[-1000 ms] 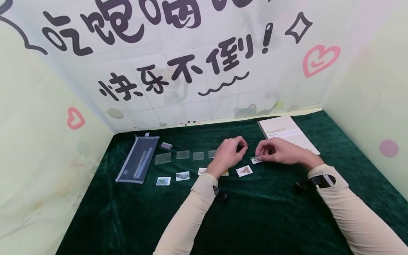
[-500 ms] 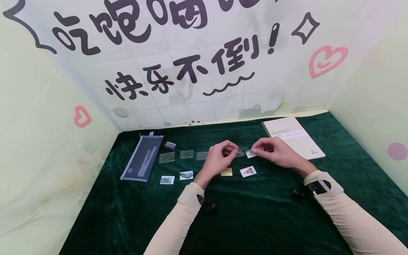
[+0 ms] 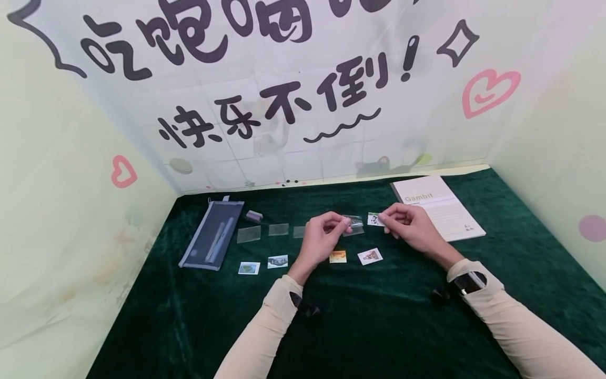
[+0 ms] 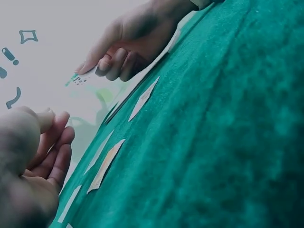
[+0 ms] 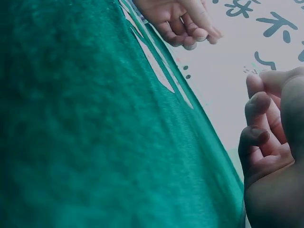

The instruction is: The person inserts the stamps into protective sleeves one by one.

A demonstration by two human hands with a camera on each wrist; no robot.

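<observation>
Between the thumb and fingers of my left hand (image 3: 321, 237) is a small clear plastic sleeve (image 3: 356, 223), raised over the cloth. My right hand (image 3: 413, 225) pinches a small white postage stamp (image 3: 373, 219) with black spots and a green edge, just right of the sleeve. In the left wrist view the stamp (image 4: 80, 80) juts from the right fingertips, apart from the left hand (image 4: 35, 156). Nearer me lie other picture stamps: a blue-green one (image 3: 249, 268), a grey-blue one (image 3: 278, 261), an orange one (image 3: 338, 257) and a brown one (image 3: 370, 256).
Clear sleeves (image 3: 249, 234) lie in a row behind the stamps, partly covered by my left hand. A blue mesh zip pouch (image 3: 210, 237) with slim tools inside is at left, beside a small purple block (image 3: 254, 216). Behind my right hand lies a notepad (image 3: 440, 205).
My right hand has lifted the spotted stamp from the cloth and brought it towards my left hand. The left hand now holds a clear sleeve, and the camera view has shifted slightly.
</observation>
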